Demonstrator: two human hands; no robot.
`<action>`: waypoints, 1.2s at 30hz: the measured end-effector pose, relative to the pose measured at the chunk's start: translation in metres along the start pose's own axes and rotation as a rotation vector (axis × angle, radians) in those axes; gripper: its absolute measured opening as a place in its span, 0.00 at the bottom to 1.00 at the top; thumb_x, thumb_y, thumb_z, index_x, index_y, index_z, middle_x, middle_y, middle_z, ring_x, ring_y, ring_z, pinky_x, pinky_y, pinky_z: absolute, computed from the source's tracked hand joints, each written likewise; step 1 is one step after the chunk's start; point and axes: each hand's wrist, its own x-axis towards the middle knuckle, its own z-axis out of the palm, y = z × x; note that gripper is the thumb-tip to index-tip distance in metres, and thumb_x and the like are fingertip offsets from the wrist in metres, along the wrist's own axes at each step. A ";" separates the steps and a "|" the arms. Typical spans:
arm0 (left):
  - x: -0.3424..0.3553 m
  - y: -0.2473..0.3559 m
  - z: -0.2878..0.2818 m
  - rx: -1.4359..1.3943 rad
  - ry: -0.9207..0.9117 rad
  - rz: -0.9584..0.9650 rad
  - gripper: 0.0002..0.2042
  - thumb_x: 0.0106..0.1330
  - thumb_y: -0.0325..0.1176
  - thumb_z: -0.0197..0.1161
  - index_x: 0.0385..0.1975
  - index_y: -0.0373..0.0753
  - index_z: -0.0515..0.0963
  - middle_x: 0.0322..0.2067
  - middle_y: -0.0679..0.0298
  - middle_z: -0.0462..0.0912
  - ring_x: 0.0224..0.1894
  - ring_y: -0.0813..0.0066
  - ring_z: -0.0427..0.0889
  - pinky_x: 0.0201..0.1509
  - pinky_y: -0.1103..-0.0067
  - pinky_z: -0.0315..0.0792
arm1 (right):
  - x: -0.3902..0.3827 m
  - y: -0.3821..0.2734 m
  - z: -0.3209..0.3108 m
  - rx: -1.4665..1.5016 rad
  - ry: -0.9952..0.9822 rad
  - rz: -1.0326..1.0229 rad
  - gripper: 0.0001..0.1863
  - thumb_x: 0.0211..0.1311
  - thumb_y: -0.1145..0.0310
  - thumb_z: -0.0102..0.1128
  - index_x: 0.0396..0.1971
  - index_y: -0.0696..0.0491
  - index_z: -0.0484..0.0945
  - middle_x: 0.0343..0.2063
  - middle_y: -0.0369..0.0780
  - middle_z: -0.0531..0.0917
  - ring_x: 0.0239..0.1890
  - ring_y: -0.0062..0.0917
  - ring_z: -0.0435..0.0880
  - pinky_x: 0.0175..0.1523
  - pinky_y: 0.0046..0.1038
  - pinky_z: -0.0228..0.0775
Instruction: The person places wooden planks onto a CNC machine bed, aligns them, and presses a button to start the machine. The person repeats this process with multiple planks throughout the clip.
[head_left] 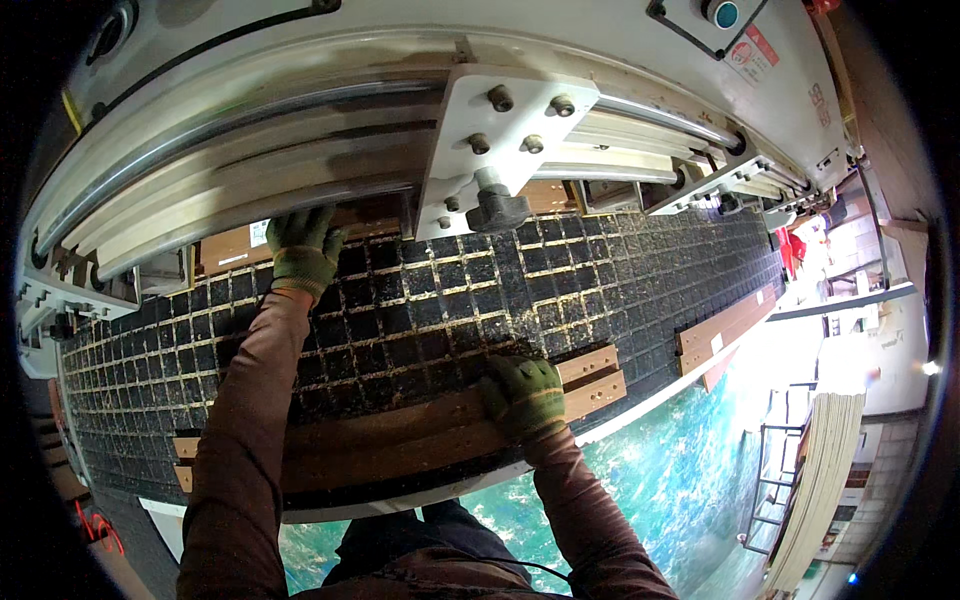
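Note:
Both my hands wear green work gloves. My left hand reaches far forward and lies with fingers stretched over a brown board beneath the machine's rail; its fingertips are in shadow. Nearer to me, two long brown boards with drilled holes lie side by side along the near edge of a black gridded bed. My right hand is closed over them close to their right end, its fingers bent across the far edge. My left forearm crosses over the boards' left part.
A white bracket with bolts and a black knob hangs from the rails over the bed. More brown boards lie at right. A stack of pale panels stands beyond the green-and-white floor. Sawdust marks the bed.

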 end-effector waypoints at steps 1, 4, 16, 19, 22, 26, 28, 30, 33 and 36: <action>0.002 0.002 -0.003 -0.003 -0.045 -0.012 0.29 0.75 0.56 0.62 0.75 0.62 0.70 0.76 0.61 0.66 0.76 0.48 0.63 0.79 0.46 0.56 | 0.001 -0.002 -0.002 -0.005 -0.003 0.004 0.20 0.63 0.60 0.70 0.51 0.54 0.85 0.42 0.47 0.88 0.46 0.45 0.87 0.53 0.47 0.77; -0.003 -0.010 0.008 -0.001 0.130 0.061 0.29 0.74 0.55 0.63 0.74 0.60 0.71 0.76 0.61 0.66 0.77 0.49 0.63 0.79 0.47 0.56 | 0.004 -0.007 -0.006 0.022 -0.017 -0.001 0.20 0.63 0.60 0.70 0.51 0.55 0.85 0.43 0.47 0.89 0.46 0.46 0.86 0.54 0.47 0.76; -0.003 0.007 -0.015 -0.169 0.262 0.111 0.29 0.66 0.48 0.71 0.67 0.50 0.79 0.68 0.59 0.74 0.72 0.48 0.68 0.75 0.50 0.61 | 0.006 -0.013 -0.011 -0.009 -0.059 0.060 0.20 0.63 0.59 0.70 0.51 0.54 0.85 0.42 0.45 0.88 0.46 0.45 0.86 0.55 0.47 0.76; -0.013 0.009 -0.013 -0.168 0.146 0.118 0.30 0.69 0.43 0.69 0.71 0.47 0.75 0.72 0.58 0.71 0.74 0.47 0.66 0.79 0.51 0.60 | 0.005 -0.014 -0.010 -0.018 -0.029 0.032 0.20 0.63 0.59 0.70 0.51 0.54 0.85 0.42 0.45 0.88 0.46 0.45 0.86 0.54 0.47 0.77; -0.019 0.018 -0.019 -0.156 0.105 0.089 0.30 0.73 0.39 0.64 0.76 0.46 0.69 0.76 0.56 0.66 0.77 0.45 0.62 0.84 0.51 0.57 | 0.004 -0.015 -0.011 -0.004 -0.010 0.008 0.20 0.63 0.59 0.70 0.51 0.54 0.85 0.43 0.45 0.88 0.46 0.45 0.86 0.54 0.47 0.76; -0.018 0.014 -0.012 -0.163 -0.109 0.036 0.32 0.75 0.33 0.56 0.80 0.46 0.61 0.80 0.55 0.58 0.82 0.47 0.53 0.87 0.52 0.50 | -0.006 0.009 0.003 0.030 0.022 -0.056 0.20 0.61 0.63 0.72 0.51 0.55 0.85 0.44 0.46 0.88 0.46 0.46 0.86 0.55 0.46 0.77; -0.022 0.013 0.003 -0.114 -0.029 0.026 0.33 0.73 0.31 0.56 0.80 0.45 0.62 0.80 0.54 0.58 0.82 0.46 0.53 0.87 0.52 0.48 | 0.001 0.021 0.004 0.059 0.147 -0.116 0.20 0.62 0.65 0.73 0.52 0.55 0.85 0.45 0.47 0.88 0.45 0.45 0.86 0.54 0.44 0.78; -0.016 0.017 -0.006 -0.176 -0.051 0.054 0.34 0.69 0.28 0.56 0.79 0.44 0.63 0.79 0.51 0.60 0.81 0.43 0.55 0.86 0.50 0.48 | 0.026 0.010 -0.032 0.161 0.369 -0.174 0.19 0.64 0.64 0.72 0.53 0.54 0.85 0.44 0.46 0.88 0.44 0.44 0.86 0.51 0.43 0.79; -0.013 0.014 -0.013 -0.159 -0.119 0.043 0.34 0.67 0.28 0.57 0.78 0.43 0.66 0.78 0.49 0.62 0.80 0.42 0.56 0.86 0.50 0.49 | 0.088 -0.024 -0.135 0.110 0.627 -0.315 0.20 0.66 0.66 0.70 0.54 0.60 0.83 0.45 0.47 0.88 0.43 0.40 0.85 0.51 0.39 0.78; -0.007 0.013 -0.011 -0.278 -0.028 0.013 0.32 0.67 0.27 0.56 0.75 0.42 0.69 0.78 0.48 0.62 0.81 0.40 0.54 0.85 0.52 0.51 | 0.146 -0.036 -0.212 -0.064 0.764 -0.326 0.32 0.66 0.63 0.71 0.67 0.60 0.75 0.46 0.47 0.86 0.46 0.39 0.83 0.53 0.38 0.76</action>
